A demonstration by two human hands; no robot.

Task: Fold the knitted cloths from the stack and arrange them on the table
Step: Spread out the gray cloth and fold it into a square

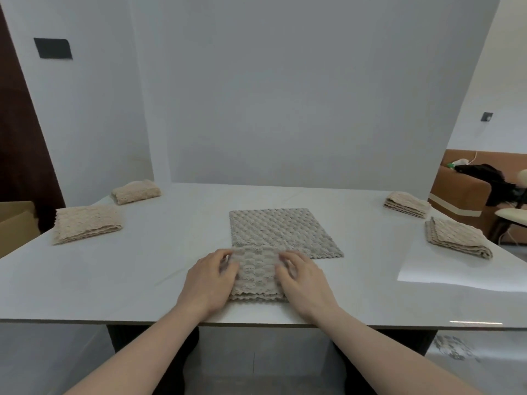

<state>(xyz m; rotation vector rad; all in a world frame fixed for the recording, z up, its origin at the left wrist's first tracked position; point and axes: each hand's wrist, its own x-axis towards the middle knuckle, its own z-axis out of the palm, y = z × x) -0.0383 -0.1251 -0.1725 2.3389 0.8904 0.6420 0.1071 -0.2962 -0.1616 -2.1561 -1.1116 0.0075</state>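
A folded beige knitted cloth (256,276) lies near the table's front edge. My left hand (209,280) grips its left side and my right hand (303,280) grips its right side, fingers curled onto the top. Just behind it a flat unfolded knitted cloth (285,230) lies spread on the table (142,266). Folded cloths sit at the table's sides: one at the left (87,223), one at the far left (135,191), one at the far right (406,204), one at the right (456,237).
A white backdrop panel (285,95) stands behind the table. A white sheet of paper (445,269) lies at the right edge. A cardboard box (17,223) sits left of the table, and a brown sofa with dark clothing (484,183) stands to the right.
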